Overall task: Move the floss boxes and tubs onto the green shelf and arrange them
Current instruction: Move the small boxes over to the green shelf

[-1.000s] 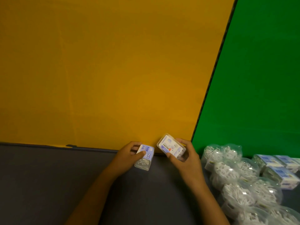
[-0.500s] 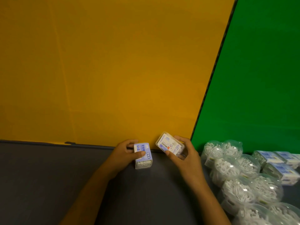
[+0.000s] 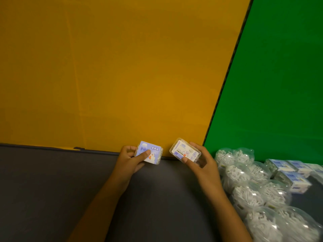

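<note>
My left hand [image 3: 128,162] grips a small clear floss box with a blue label [image 3: 151,151], label up, near the yellow panel's lower edge. My right hand [image 3: 203,165] holds a second clear floss box with a white label [image 3: 186,151], tilted. At the lower right lie several round clear floss tubs [image 3: 248,196] full of white picks, in rows. Behind them rest several blue-topped floss boxes [image 3: 293,179]. The green surface [image 3: 272,93] rises behind the tubs.
A large yellow panel [image 3: 113,75] fills the upper left, meeting the green one along a dark seam [image 3: 227,75]. A dark grey surface [image 3: 52,189] spreads under my forearms.
My left hand has turned its box so the blue label faces up and lifted it slightly. The right hand's box has barely moved. The view has shifted a little.
</note>
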`<state>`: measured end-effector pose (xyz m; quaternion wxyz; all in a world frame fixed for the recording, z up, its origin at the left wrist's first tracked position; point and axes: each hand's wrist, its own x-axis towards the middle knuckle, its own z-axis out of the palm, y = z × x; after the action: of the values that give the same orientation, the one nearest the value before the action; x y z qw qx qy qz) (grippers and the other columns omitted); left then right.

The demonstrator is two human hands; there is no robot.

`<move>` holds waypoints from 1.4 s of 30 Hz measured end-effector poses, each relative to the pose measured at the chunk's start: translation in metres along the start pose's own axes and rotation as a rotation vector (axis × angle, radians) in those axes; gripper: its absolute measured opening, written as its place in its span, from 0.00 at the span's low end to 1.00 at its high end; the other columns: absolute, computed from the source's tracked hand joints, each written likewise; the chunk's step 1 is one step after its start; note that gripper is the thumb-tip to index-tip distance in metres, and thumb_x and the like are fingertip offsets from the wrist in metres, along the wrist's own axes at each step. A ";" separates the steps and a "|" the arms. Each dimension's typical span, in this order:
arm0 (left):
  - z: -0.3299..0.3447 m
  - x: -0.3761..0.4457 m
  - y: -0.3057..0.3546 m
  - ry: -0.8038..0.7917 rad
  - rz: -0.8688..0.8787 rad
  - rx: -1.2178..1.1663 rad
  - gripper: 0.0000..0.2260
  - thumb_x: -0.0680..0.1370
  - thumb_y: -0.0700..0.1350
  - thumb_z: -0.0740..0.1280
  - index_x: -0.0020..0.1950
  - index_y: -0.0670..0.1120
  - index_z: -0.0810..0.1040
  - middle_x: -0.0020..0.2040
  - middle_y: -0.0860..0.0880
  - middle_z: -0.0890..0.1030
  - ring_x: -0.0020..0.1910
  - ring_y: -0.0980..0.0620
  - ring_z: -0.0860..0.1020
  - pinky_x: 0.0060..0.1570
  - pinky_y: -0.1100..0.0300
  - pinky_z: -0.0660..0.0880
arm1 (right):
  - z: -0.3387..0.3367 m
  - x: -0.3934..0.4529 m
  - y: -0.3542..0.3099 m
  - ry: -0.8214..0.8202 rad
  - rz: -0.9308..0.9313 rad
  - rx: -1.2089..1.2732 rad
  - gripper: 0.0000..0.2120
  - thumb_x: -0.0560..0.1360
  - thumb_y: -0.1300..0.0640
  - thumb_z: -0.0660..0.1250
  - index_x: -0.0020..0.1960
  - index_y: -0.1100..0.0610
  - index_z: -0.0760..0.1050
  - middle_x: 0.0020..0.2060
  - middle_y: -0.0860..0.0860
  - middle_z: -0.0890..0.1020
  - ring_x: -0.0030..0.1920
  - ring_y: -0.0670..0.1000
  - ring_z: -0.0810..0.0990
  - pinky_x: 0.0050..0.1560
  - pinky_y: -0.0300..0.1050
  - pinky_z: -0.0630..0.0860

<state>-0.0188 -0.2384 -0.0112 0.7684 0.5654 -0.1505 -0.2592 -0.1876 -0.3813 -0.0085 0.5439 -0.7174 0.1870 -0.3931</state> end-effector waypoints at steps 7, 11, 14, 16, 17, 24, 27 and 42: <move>0.014 -0.054 0.014 -0.036 0.050 -0.074 0.14 0.72 0.38 0.72 0.52 0.45 0.70 0.52 0.41 0.83 0.51 0.47 0.83 0.55 0.50 0.78 | -0.029 -0.026 -0.039 -0.009 -0.063 -0.043 0.22 0.74 0.64 0.72 0.65 0.51 0.76 0.58 0.44 0.81 0.56 0.38 0.80 0.50 0.32 0.77; 0.035 -0.091 0.016 -0.046 0.075 -0.105 0.12 0.73 0.38 0.71 0.52 0.44 0.71 0.52 0.42 0.83 0.49 0.49 0.84 0.54 0.52 0.78 | -0.064 -0.048 -0.061 0.031 -0.094 -0.038 0.20 0.74 0.62 0.73 0.62 0.48 0.77 0.54 0.42 0.83 0.55 0.41 0.81 0.49 0.35 0.78; 0.056 -0.119 0.012 -0.047 0.077 -0.132 0.13 0.74 0.38 0.70 0.56 0.42 0.72 0.52 0.42 0.83 0.50 0.48 0.83 0.52 0.55 0.80 | -0.098 -0.067 -0.073 0.073 -0.101 -0.058 0.19 0.74 0.60 0.73 0.62 0.47 0.76 0.55 0.41 0.83 0.55 0.42 0.81 0.51 0.41 0.80; 0.076 -0.139 0.009 -0.059 0.088 -0.141 0.11 0.75 0.37 0.69 0.55 0.42 0.72 0.52 0.41 0.83 0.49 0.49 0.83 0.50 0.58 0.80 | -0.126 -0.082 -0.081 0.100 -0.104 -0.049 0.19 0.74 0.60 0.73 0.63 0.48 0.76 0.55 0.42 0.83 0.56 0.43 0.81 0.52 0.44 0.81; 0.087 -0.149 0.007 -0.068 0.093 -0.136 0.10 0.75 0.37 0.69 0.54 0.43 0.72 0.52 0.41 0.83 0.49 0.50 0.83 0.50 0.58 0.80 | -0.140 -0.089 -0.084 0.116 -0.104 -0.042 0.19 0.74 0.61 0.73 0.63 0.48 0.76 0.55 0.42 0.83 0.56 0.43 0.81 0.52 0.43 0.81; 0.164 -0.215 -0.007 -0.184 0.144 -0.095 0.13 0.74 0.39 0.70 0.55 0.46 0.71 0.53 0.40 0.83 0.50 0.49 0.83 0.50 0.58 0.80 | -0.234 -0.138 -0.096 0.219 -0.080 -0.028 0.20 0.73 0.64 0.73 0.62 0.53 0.74 0.54 0.47 0.83 0.54 0.43 0.83 0.52 0.44 0.82; 0.194 -0.241 -0.017 -0.241 0.188 -0.038 0.21 0.71 0.45 0.72 0.61 0.53 0.73 0.55 0.43 0.83 0.52 0.48 0.83 0.50 0.56 0.80 | -0.273 -0.157 -0.096 0.238 -0.071 -0.040 0.20 0.72 0.65 0.73 0.62 0.53 0.74 0.53 0.45 0.83 0.53 0.43 0.83 0.50 0.43 0.82; 0.307 -0.298 -0.055 -0.240 0.358 0.214 0.18 0.69 0.51 0.73 0.58 0.57 0.77 0.51 0.50 0.81 0.48 0.55 0.83 0.51 0.49 0.80 | -0.411 -0.195 -0.092 0.300 -0.051 -0.108 0.18 0.72 0.66 0.73 0.60 0.56 0.74 0.50 0.50 0.84 0.47 0.41 0.83 0.45 0.35 0.79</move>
<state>-0.4366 -0.3242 0.0517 0.7146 0.5730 -0.3649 -0.1667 -0.6394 -0.4747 0.0475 0.4604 -0.6834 0.2685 -0.4988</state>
